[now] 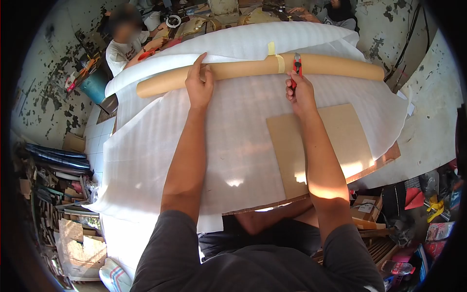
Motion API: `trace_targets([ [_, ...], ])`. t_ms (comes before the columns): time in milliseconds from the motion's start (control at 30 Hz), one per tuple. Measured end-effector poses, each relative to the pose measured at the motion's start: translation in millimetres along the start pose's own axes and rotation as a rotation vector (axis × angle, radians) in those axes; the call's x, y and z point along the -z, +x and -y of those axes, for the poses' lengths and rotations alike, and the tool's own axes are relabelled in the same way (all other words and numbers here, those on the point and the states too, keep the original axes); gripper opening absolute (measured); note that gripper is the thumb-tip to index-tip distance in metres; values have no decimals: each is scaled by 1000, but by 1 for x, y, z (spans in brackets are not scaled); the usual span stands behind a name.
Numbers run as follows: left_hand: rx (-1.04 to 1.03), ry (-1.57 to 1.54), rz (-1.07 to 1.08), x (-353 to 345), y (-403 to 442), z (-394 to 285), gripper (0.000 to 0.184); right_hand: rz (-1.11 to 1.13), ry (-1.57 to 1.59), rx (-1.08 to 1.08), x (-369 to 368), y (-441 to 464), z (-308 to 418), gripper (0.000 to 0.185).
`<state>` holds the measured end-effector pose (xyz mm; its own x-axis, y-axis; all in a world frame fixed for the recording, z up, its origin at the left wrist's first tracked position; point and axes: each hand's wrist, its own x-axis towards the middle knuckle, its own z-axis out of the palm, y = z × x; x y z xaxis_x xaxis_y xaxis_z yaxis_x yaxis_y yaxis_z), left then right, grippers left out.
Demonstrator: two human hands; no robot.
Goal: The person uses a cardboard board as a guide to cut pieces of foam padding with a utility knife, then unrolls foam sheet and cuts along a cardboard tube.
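A long brown paper roll (233,70) lies across foam sheeting on the table. A strip of pale yellow tape (280,64) crosses it near the middle. My left hand (199,85) rests at the roll's near side, left of the tape, thumb and fingers apart. In my right hand (302,92) is a red box cutter (297,68), its tip pointing away from me over the roll, just right of the tape. Whether the blade touches the paper I cannot tell. Behind the roll, a second piece of yellow tape (271,48) sits on the white foam sheet (219,41).
A flat brown cardboard piece (284,160) lies on the sheeting under my right forearm. Across the table a person (121,51) sits at the left, near red-handled scissors (147,54). Cluttered scraps fill the left floor; a cardboard box (367,208) stands at the lower right.
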<state>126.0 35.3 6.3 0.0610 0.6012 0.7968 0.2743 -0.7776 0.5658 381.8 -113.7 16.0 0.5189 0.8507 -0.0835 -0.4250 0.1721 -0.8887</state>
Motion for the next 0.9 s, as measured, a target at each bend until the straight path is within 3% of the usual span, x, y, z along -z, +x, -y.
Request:
trace_targets([
  [400,-34,-53,-224,6,33,-24,39,10,-154,-20,3,8,-24,15],
  [567,-31,-114,-175,3,91,-47,43,31,-113,-24,8,15,-29,15],
  [667,36,-199,-110,-7,129,-50,54,54,-114,-13,8,17,-29,17],
  [733,122,-72,215,-12,149,-39,66,52,-109,-9,8,17,-29,17],
  [767,119,-71,214,-13,158,-31,66,50,-106,-13,8,16,-29,16],
  [833,83,248,470,-12,167,-12,70,46,-117,-13,8,16,-31,16],
  [900,72,333,549,-7,171,0,70,48,-127,-4,7,17,-29,16],
])
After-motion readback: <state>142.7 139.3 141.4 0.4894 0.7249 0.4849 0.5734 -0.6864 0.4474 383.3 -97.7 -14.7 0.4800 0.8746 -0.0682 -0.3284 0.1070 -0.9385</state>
